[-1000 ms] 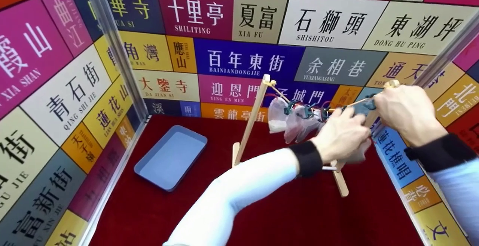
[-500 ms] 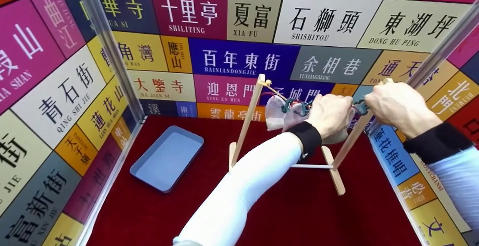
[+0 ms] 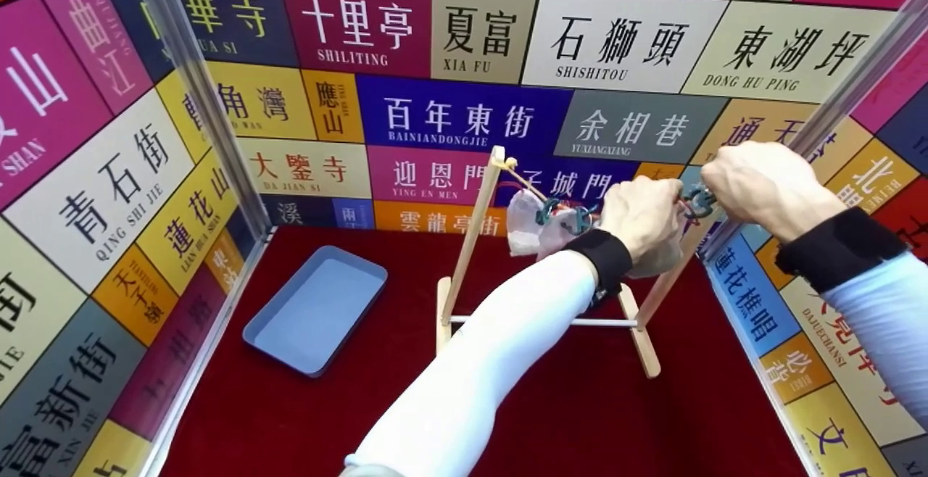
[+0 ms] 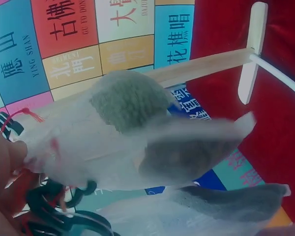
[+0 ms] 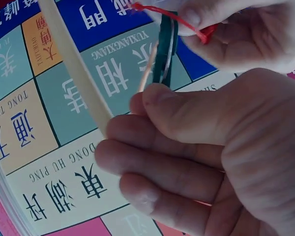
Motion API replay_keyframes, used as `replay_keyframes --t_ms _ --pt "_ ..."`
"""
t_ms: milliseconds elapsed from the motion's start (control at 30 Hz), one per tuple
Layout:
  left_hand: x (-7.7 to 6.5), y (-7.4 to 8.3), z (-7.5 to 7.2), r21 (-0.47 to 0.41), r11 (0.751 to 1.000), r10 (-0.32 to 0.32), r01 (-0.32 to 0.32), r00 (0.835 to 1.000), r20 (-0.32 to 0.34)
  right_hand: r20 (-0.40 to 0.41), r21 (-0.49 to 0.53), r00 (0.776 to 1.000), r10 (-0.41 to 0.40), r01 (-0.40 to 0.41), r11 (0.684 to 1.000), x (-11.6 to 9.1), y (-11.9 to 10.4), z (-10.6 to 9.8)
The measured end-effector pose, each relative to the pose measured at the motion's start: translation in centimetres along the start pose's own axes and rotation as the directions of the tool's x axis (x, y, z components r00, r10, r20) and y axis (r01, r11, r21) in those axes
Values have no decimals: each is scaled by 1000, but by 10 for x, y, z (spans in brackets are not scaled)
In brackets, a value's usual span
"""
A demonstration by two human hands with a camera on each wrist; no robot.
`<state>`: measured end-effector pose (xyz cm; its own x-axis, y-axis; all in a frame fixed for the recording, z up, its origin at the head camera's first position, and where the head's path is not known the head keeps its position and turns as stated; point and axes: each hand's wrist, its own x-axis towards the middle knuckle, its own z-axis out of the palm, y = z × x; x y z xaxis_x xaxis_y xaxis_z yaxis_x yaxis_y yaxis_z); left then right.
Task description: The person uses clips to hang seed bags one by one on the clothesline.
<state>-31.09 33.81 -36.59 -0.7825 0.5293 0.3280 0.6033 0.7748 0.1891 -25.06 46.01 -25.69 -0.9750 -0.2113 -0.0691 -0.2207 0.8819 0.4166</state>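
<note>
A light wooden rack (image 3: 473,238) stands on the red cloth, with a cord strung between its post tops. Sheer drawstring pouches (image 3: 523,225) hang from the cord on dark green clips (image 3: 580,220). My left hand (image 3: 641,220) pinches the gathered neck of a pouch with greenish contents (image 4: 130,101); its red drawstring (image 5: 169,17) shows beside the fingers. At the right post's top, my right hand (image 3: 761,183) pinches a green clip (image 5: 164,49) between thumb and forefinger, its other fingers loosely curled. Whether pouch and clip are linked is hidden.
A blue-grey tray (image 3: 319,310) lies on the red cloth (image 3: 594,404) to the left. Panels with printed place names (image 3: 449,114) enclose the back and sides. A white crossbar (image 3: 602,322) joins the rack's feet low down.
My left hand has risen and shifted left from below the cord to the clip's level, carrying the pouch up. The right hand stays near the right post. The head view has shifted slightly.
</note>
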Motion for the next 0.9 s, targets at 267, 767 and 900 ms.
replay_keyframes --t_ms 267,767,900 --pt "-3 -12 3 -110 994 -16 8 997 -78 -13 101 1000 -22 23 995 7 -1 14" --pt "-49 -80 -30 -21 915 393 -403 903 -175 -198 265 964 178 -123 957 -24 -10 92" --pt "-75 -122 -43 -28 854 489 -520 819 -299 -235 384 937 257 -153 911 -28 -20 111"
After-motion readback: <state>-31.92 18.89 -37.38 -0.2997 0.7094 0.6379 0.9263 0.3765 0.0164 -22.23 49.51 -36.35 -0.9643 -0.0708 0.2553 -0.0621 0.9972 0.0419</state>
